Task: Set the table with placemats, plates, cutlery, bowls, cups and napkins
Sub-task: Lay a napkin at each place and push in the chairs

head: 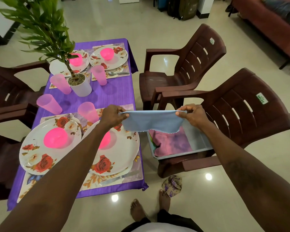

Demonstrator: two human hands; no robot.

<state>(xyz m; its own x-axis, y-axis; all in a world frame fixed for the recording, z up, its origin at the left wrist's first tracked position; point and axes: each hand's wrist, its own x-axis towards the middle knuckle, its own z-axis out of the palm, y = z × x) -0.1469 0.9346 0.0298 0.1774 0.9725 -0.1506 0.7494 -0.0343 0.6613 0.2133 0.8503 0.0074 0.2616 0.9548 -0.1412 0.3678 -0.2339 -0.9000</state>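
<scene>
1. Head view: I see the left hand (113, 117) and the right hand (193, 116) holding a light blue napkin (151, 121) stretched between them in the air, with its scalloped lower edge hanging free.
2. The left hand's thumb and curled fingers pinch the napkin's top left corner. The right hand pinches the top right corner the same way, its other fingers bent.
3. The napkin hangs over the right edge of the purple tablecloth (110, 94) and over a pale bin (199, 143) that sits on the seat of the nearest brown chair (241, 114). I cannot tell whether it brushes either.
4. A pink-purple cloth (171, 143) lies inside the bin.
5. At the near end of the table, the near left plate (38, 156) and the near right plate (120, 158), both floral, lie side by side on floral placemats (136, 171).
6. The near left plate carries a pink bowl (55, 138). The left forearm crosses the near right plate and half hides the bowl on it.
7. A knife (117, 179) lies on the placemat just beside the near right plate.
8. One pink cup (88, 112) stands just beside the left hand. Three more stand around a white plant pot (80, 86) mid-table.
9. At the far end are two more floral plates with pink bowls, with a spoon (115, 73) near the right one.
10. A second brown chair (191, 64) stands behind the first.
</scene>
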